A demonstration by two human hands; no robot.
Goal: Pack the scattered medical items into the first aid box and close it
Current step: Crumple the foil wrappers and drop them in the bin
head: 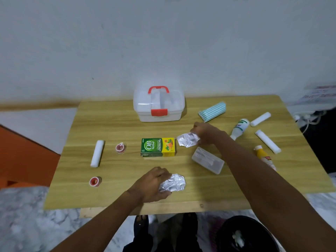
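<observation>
Both outstretched, left hand [152, 184] gripping foil strip [173, 182], right hand [205, 133] another [187, 140]

I see the first aid box [158, 104], translucent white with red handle and red latch, closed at 12 o'clock on the table. A green-and-yellow herbal carton [158, 147] lies flat at centre. At 9 o'clock lie a white gauze roll [97, 153] and two red tape spools [120, 147] [95, 181]. At 2 to 3 o'clock lie a striped pack [212, 110], a white bottle [239, 128], two wrapped rolls [260, 119] [268, 144], a yellow bottle [264, 157] and a clear case [208, 160]. Two foil blister strips [188, 140] [173, 182] are in hand.
</observation>
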